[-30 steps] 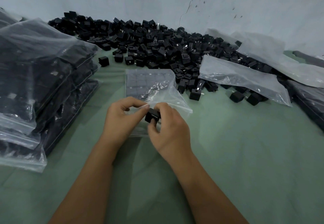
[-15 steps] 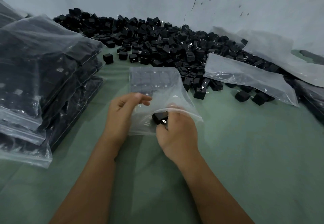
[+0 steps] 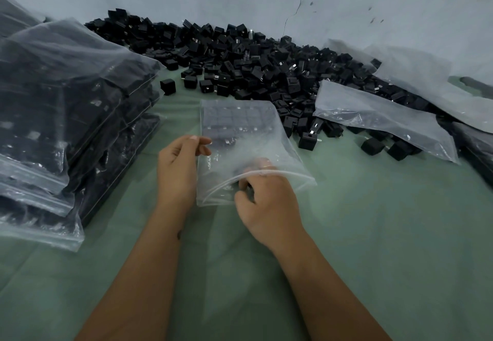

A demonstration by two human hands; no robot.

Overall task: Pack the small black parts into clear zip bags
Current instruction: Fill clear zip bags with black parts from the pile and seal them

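A clear zip bag (image 3: 248,138) lies on the green cloth in front of me, its far half lined with rows of small black parts. My left hand (image 3: 178,167) pinches the bag's left edge and lifts the top layer. My right hand (image 3: 266,199) reaches into the bag's open mouth, fingertips inside the plastic, curled round a small black part (image 3: 240,174) that shows only dimly through the film. A big heap of loose black parts (image 3: 266,68) lies behind the bag along the wall.
A stack of filled zip bags (image 3: 61,116) stands at the left. Empty clear bags (image 3: 378,116) lie over the heap at the right, with more filled bags at the far right edge. Green cloth (image 3: 386,234) covers the surface.
My right hand carried the black part from outside the bag's mouth into the bag. My left hand slid along the bag's left edge and holds it open.
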